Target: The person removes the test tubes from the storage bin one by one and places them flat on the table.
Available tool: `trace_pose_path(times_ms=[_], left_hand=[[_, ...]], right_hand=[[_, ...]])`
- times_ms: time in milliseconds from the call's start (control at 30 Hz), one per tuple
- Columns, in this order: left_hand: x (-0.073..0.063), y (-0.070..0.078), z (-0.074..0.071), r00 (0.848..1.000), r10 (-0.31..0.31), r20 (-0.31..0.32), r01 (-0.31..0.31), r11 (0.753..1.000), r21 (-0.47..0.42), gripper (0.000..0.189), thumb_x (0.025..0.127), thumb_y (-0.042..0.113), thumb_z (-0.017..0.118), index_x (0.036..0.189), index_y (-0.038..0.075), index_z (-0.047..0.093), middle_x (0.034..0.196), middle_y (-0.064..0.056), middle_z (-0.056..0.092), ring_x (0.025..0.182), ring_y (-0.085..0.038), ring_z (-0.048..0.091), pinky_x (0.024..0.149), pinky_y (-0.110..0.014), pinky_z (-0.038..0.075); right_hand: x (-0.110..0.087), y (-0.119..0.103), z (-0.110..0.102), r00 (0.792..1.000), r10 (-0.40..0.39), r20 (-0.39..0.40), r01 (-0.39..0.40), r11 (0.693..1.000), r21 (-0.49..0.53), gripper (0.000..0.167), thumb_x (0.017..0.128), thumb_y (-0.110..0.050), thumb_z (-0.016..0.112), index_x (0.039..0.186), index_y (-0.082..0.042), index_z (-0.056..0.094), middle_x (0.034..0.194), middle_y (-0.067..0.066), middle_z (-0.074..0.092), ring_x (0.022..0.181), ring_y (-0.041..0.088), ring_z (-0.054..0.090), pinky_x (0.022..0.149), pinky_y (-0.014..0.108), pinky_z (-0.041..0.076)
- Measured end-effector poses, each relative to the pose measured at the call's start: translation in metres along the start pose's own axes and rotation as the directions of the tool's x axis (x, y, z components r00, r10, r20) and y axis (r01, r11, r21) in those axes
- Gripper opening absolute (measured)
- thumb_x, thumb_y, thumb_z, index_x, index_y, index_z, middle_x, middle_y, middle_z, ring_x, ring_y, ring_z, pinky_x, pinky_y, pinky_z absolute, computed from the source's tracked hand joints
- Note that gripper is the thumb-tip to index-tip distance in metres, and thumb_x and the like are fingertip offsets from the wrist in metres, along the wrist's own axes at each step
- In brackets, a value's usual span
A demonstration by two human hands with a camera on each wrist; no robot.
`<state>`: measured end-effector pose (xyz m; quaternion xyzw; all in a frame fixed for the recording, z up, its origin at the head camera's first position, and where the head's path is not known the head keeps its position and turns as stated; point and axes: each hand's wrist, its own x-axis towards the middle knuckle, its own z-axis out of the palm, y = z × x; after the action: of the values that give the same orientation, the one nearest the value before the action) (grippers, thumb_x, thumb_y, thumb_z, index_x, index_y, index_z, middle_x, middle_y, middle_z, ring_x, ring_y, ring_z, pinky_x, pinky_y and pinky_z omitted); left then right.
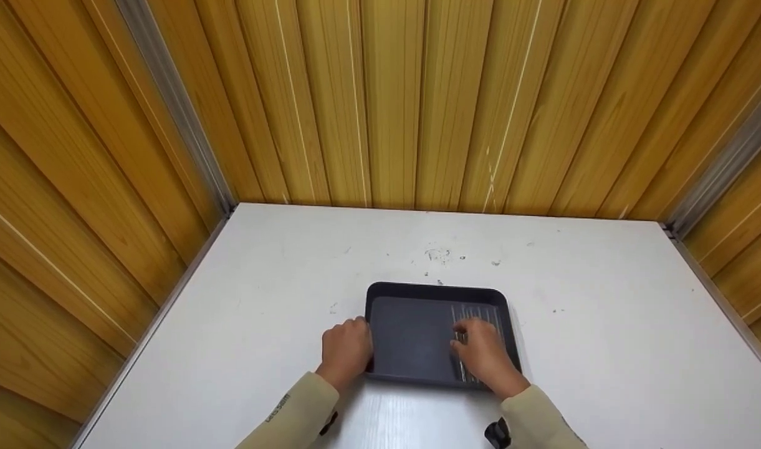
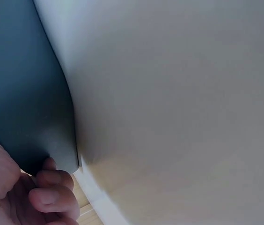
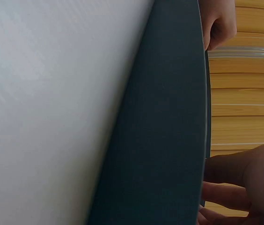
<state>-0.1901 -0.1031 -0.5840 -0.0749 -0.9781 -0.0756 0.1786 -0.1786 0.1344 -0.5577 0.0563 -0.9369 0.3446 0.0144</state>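
Observation:
A dark grey rectangular tray (image 1: 411, 337) with raised walls lies on the white table, with pale parallel lines (image 1: 477, 312) running along the right part of its floor. My left hand (image 1: 346, 349) grips the tray's left wall, and in the left wrist view its curled fingers (image 2: 55, 194) sit at the tray's lower corner. Over the lined part is my right hand (image 1: 483, 352), fingers bent, with a gap between thumb and forefinger and nothing visible between them. The right wrist view shows its fingers (image 3: 225, 194) behind the near wall, partly hidden by it.
The white table (image 1: 280, 299) has small dark scuff marks (image 1: 439, 254) beyond the tray. Wood-patterned panels (image 1: 392, 106) stand behind the table and at both sides, with grey metal posts (image 1: 181, 106) at the corners.

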Motion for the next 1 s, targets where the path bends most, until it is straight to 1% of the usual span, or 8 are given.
trace_pose_path(times_ms=[100,167,300,433,633,800,1000], left_hand=[[0.0,0.0,0.0,1.0,-0.004,0.005,0.004,1.0,0.0,0.03,0.093,0.017,0.059,0.065,0.007,0.057,0.056,-0.007,0.056,0.047,-0.023,0.057,0.041,-0.035,0.041],[0.001,0.001,0.0,1.0,-0.011,0.015,0.011,1.0,-0.003,0.031,0.094,0.018,0.058,0.065,0.007,0.057,0.056,-0.007,0.056,0.048,-0.024,0.058,0.041,-0.036,0.041],[0.002,0.002,0.0,0.999,-0.025,0.033,0.025,0.999,-0.02,0.029,0.095,0.019,0.057,0.068,0.006,0.059,0.059,-0.008,0.058,0.05,-0.026,0.059,0.043,-0.038,0.042],[0.001,0.001,0.001,0.999,-0.026,0.047,0.027,0.999,-0.018,0.028,0.095,0.019,0.056,0.07,0.005,0.06,0.059,-0.008,0.059,0.051,-0.025,0.06,0.043,-0.038,0.042],[0.0,0.0,0.002,0.999,-0.019,0.045,0.02,1.0,-0.01,0.028,0.094,0.019,0.057,0.07,0.006,0.06,0.059,-0.008,0.059,0.05,-0.024,0.059,0.043,-0.037,0.041],[0.0,0.0,0.001,0.999,-0.021,0.045,0.021,1.0,-0.008,0.029,0.095,0.019,0.057,0.07,0.005,0.061,0.06,-0.009,0.06,0.05,-0.025,0.06,0.043,-0.037,0.042],[0.0,0.0,0.001,1.0,-0.01,0.012,0.01,1.0,-0.004,0.028,0.093,0.017,0.058,0.068,0.006,0.06,0.058,-0.008,0.059,0.049,-0.025,0.059,0.042,-0.037,0.042]], right_hand=[[0.0,-0.003,0.0,1.0,-0.027,0.004,0.027,1.0,-0.006,0.026,0.082,0.001,0.07,0.107,0.005,0.067,0.106,0.018,0.066,0.101,0.034,0.063,0.084,0.045,0.052],[0.0,-0.004,0.001,1.0,-0.03,0.005,0.03,1.0,-0.001,0.026,0.082,0.002,0.07,0.108,0.006,0.067,0.106,0.018,0.066,0.101,0.033,0.064,0.083,0.044,0.052],[0.002,-0.003,0.003,1.0,-0.022,-0.007,0.022,1.0,0.01,0.024,0.081,0.003,0.07,0.105,0.005,0.068,0.101,0.015,0.066,0.097,0.029,0.064,0.081,0.042,0.052],[0.004,-0.001,0.006,0.999,-0.028,-0.023,0.028,0.999,0.019,0.022,0.08,0.004,0.07,0.102,0.003,0.068,0.094,0.013,0.065,0.088,0.024,0.063,0.075,0.039,0.052],[0.005,0.003,0.01,0.998,-0.05,-0.048,0.05,0.999,0.008,0.024,0.078,0.007,0.071,0.101,0.002,0.068,0.089,0.011,0.065,0.082,0.02,0.061,0.071,0.038,0.051],[0.006,0.004,0.014,0.992,-0.098,-0.08,0.098,0.995,-0.015,0.024,0.074,0.008,0.074,0.097,0.002,0.067,0.084,0.009,0.064,0.079,0.019,0.058,0.07,0.038,0.049],[0.005,0.004,0.02,0.99,-0.106,-0.095,0.104,0.994,-0.029,0.026,0.072,0.008,0.074,0.096,0.002,0.067,0.085,0.01,0.065,0.08,0.021,0.06,0.071,0.04,0.05]])
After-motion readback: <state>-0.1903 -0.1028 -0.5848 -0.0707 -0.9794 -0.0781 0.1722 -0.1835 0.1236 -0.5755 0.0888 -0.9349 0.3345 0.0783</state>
